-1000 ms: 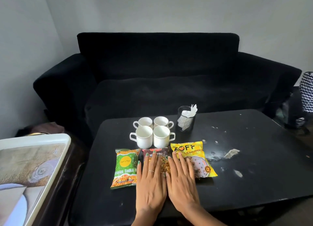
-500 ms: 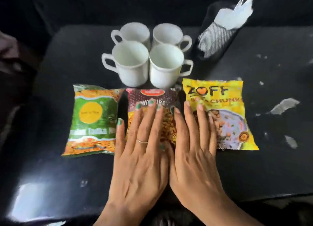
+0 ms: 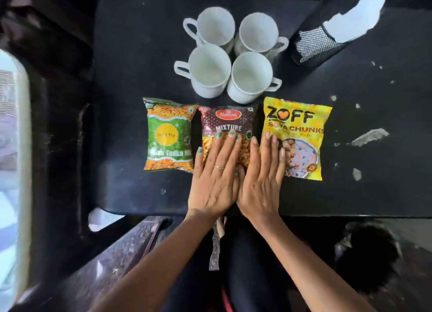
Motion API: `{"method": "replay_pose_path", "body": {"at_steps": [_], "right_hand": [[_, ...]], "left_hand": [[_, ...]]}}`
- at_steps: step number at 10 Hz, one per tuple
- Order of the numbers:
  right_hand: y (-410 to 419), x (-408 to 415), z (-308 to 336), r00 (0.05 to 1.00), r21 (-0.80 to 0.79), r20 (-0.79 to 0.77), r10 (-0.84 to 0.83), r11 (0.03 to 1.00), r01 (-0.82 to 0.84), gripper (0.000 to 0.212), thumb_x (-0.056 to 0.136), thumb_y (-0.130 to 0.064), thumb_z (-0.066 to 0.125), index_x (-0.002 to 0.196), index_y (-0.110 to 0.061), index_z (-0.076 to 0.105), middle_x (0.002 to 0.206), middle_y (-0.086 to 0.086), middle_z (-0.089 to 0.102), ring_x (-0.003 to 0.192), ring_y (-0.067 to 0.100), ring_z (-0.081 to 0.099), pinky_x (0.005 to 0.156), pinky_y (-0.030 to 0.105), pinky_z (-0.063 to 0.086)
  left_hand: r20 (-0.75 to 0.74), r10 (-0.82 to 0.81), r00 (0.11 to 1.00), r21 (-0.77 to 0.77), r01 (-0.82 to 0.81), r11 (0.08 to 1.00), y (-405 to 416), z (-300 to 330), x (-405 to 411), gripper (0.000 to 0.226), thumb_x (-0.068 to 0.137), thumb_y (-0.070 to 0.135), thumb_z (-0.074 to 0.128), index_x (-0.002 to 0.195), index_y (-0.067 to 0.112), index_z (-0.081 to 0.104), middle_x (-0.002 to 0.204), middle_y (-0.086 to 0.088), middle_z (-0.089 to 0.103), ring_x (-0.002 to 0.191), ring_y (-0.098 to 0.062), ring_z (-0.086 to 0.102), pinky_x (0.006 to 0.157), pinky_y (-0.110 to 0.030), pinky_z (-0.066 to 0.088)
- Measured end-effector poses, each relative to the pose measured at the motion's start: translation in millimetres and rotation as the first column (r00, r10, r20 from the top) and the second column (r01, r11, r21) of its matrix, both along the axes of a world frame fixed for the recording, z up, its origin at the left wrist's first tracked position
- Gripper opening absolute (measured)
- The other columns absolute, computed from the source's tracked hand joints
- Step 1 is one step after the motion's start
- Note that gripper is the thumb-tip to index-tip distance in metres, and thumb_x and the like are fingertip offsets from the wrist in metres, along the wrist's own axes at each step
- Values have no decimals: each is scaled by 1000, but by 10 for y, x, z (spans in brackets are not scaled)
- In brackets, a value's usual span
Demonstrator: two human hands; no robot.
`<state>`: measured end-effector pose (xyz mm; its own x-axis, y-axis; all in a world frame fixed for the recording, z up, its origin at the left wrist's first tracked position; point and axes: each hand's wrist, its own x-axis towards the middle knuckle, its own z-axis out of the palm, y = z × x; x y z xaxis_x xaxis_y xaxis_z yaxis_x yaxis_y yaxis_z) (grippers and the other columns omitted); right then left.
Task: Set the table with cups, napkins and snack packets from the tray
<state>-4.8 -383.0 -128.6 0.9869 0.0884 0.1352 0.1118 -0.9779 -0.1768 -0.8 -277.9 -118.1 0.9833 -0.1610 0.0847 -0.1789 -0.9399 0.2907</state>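
Head view: my left hand (image 3: 214, 178) and right hand (image 3: 260, 183) flat, fingers straight, side by side on table (image 3: 131, 78). Left fingers rest on brown Mixture packet (image 3: 228, 124); right fingers overlap yellow Zoff packet (image 3: 301, 129). Green packet (image 3: 168, 134) just left of left hand. Four white cups (image 3: 230, 52) and napkin holder (image 3: 327, 36) beyond fingertips. Tray (image 3: 22, 171) far left.

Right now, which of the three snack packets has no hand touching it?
The green packet at the left end of the row. The left hand lies flat on the maroon Mixture packet, and the right hand overlaps the yellow Zoff packet.
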Motion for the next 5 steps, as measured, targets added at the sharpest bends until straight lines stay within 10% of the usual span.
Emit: {"method": "replay_pose_path", "body": {"at_steps": [5], "right_hand": [[-143,-39,636,960,-219,-279,7,973,-70,65,97,-35,36,148,0,16,156,22,18,145,35,16,119,48,8]], "left_hand": [[-251,-2,968,130,35,991,112,687,-110,62,92,29,46,149,13,29,154,-4,34,142,-24,34,117,-39,6]]}}
